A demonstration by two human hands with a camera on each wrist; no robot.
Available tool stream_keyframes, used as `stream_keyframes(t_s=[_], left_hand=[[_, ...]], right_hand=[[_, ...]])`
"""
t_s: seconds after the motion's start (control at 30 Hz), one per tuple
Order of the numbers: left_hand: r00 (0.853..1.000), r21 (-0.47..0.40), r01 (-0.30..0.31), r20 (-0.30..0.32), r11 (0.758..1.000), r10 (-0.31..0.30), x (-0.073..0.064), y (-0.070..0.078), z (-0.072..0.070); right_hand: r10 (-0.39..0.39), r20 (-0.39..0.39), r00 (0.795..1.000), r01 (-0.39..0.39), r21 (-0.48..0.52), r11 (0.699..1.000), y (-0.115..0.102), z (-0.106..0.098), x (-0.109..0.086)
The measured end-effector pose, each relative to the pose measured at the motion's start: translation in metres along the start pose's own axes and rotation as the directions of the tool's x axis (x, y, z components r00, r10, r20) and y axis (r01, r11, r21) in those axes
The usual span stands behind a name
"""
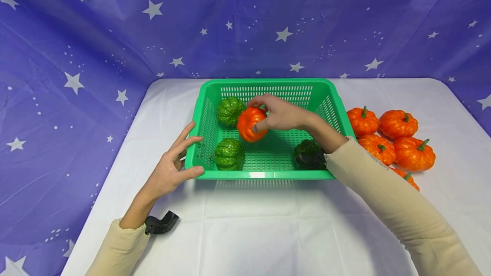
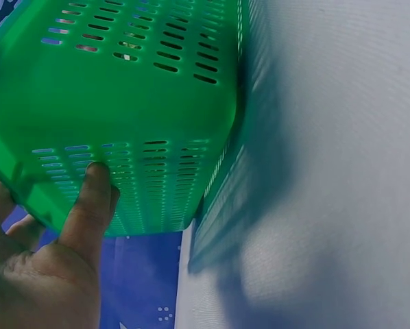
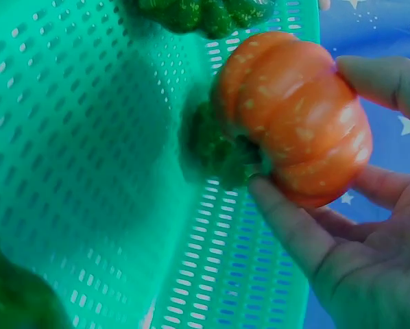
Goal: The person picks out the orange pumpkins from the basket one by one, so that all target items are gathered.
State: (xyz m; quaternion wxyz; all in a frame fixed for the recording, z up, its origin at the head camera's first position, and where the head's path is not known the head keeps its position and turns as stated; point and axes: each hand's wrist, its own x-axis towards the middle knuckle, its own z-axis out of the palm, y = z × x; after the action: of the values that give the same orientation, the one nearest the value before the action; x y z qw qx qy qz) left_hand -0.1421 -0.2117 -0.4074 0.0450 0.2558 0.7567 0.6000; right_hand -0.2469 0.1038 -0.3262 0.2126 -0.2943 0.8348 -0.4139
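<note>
A green plastic basket (image 1: 268,174) with slotted walls stands on the table. Over its inside, my right hand (image 1: 281,114) holds an orange toy pumpkin (image 1: 247,125) between thumb and fingers; the right wrist view shows the pumpkin (image 3: 294,116) with its stem side facing the basket. Fairly straight fingers of my left hand (image 1: 168,169) rest at the basket's left rim, thumb on the front corner. In the left wrist view, one finger (image 2: 88,205) presses the outer wall. Green pumpkins (image 1: 230,112) lie inside at the left; another (image 1: 305,147) is partly hidden beneath my right wrist.
Several orange pumpkins (image 1: 399,123) sit on the white tablecloth (image 1: 253,233) right of the basket, one partly covered by my right sleeve (image 1: 379,191). Behind the table hangs a purple cloth (image 1: 245,20) with white stars. A black wrist device (image 1: 161,223) juts from my left wrist.
</note>
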Motion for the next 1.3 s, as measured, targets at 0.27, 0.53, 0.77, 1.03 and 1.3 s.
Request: stream_keyframes(t_s=[0.27,0.53,0.77,1.03,1.3], left_hand=[[1.000,-0.008,-0.003,0.003,1.000,0.003,0.000,-0.002,0.000],[1.000,-0.020,-0.013,-0.001,1.000,0.013,0.000,-0.001,0.000],[1.000,-0.033,-0.018,0.000,0.999,0.018,0.000,-0.002,0.000],[1.000,-0.028,-0.008,0.001,1.000,0.008,-0.001,-0.001,0.001],[1.000,-0.028,-0.004,0.001,1.000,0.004,-0.001,-0.001,0.001]], right_hand=[[-0.055,-0.054,0.997,0.052,-0.042,0.998,-0.018,-0.002,-0.011],[-0.069,-0.117,0.991,0.068,-0.009,0.998,-0.041,-0.010,-0.029],[-0.115,-0.126,0.985,0.112,-0.033,0.993,-0.042,-0.015,-0.043],[-0.093,-0.201,0.975,0.085,-0.048,0.995,-0.038,-0.018,-0.063],[-0.125,-0.277,0.953,0.132,0.006,0.991,-0.037,-0.018,-0.081]])
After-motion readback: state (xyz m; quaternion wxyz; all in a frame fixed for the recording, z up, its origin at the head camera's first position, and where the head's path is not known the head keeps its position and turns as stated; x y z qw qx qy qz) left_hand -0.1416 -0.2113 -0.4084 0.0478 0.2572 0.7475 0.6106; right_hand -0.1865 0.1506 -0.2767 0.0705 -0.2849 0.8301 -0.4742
